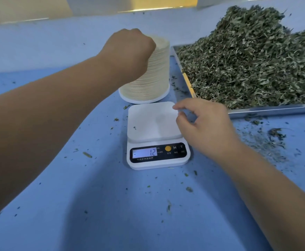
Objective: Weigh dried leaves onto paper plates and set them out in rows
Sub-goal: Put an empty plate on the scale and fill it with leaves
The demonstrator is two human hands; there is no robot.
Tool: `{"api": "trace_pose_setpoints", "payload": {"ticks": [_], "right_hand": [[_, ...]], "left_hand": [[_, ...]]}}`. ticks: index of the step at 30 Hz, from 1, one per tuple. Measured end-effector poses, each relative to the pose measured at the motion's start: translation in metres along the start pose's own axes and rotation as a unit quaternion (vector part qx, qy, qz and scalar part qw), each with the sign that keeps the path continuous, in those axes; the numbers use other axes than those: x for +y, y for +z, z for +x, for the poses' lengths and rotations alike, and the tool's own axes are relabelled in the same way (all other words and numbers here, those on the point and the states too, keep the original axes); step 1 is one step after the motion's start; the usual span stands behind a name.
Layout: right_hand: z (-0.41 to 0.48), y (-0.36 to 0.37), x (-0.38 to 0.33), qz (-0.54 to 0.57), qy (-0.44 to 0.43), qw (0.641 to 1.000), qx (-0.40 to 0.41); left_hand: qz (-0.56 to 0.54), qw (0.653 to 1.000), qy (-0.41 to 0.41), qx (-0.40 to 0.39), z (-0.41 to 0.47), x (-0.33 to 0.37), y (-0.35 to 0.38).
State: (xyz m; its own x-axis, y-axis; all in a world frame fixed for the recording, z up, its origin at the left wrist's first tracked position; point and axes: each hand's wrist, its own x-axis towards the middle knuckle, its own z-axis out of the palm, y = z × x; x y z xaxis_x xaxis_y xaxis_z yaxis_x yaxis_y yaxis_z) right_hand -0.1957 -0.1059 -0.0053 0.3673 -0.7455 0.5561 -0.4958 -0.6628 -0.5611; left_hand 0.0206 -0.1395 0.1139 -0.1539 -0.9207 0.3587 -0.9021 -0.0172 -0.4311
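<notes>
Left hand [128, 49] atop plate stack [152, 80] — fingers unseen; right hand [206, 124] loose, empty over scale [148, 122]

Table top [61, 205]: flat mid-blue, paler toward 12 o'clock.
Kitchen scale [155, 124]: white body and platform.
Control panel [162, 158] on it: black, white M and T letters, one round orange-yellow button [168, 148].
Display [144, 153]: pale blue-white backlight, dark digits 12.
Stack of paper plates [153, 78], 12 o'clock of the scale: cream, fine horizontal striping from the stacked edges, bottom rim white.
Dried leaves [247, 60], 2 o'clock: dull olive green flecked with pale grey-green.
Tray [274, 110] under them: silver-grey metal, with a yellow strip [188, 84] along its 9 o'clock rim.
Leaf crumbs [267, 140] scattered on the blue: dark green, densest at 3 o'clock.
</notes>
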Motion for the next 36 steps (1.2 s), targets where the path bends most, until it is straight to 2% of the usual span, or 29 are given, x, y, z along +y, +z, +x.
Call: {"api": "trace_pose_setpoints", "payload": {"ticks": [19,23,28,31,36], "right_hand": [[0.001,0.006,0.0,-0.005,0.01,1.0,-0.023],[0.002,0.009,0.003,-0.008,0.016,1.0,-0.021],[0.0,0.011,0.007,-0.003,0.012,1.0,-0.026],[0.001,0.014,0.007,-0.007,0.012,1.0,-0.027],[0.002,0.017,0.006,-0.013,0.016,0.999,-0.034]], "left_hand": [[0.028,0.998,0.048,-0.004,0.002,-0.012,0.001],[0.02,0.997,0.062,0.031,0.005,-0.011,0.001],[0.03,0.996,0.075,0.032,0.005,-0.002,0.0],[0.012,0.998,0.051,0.038,0.004,-0.005,-0.001],[-0.068,0.992,-0.064,0.08,-0.002,-0.021,0.006]]}}
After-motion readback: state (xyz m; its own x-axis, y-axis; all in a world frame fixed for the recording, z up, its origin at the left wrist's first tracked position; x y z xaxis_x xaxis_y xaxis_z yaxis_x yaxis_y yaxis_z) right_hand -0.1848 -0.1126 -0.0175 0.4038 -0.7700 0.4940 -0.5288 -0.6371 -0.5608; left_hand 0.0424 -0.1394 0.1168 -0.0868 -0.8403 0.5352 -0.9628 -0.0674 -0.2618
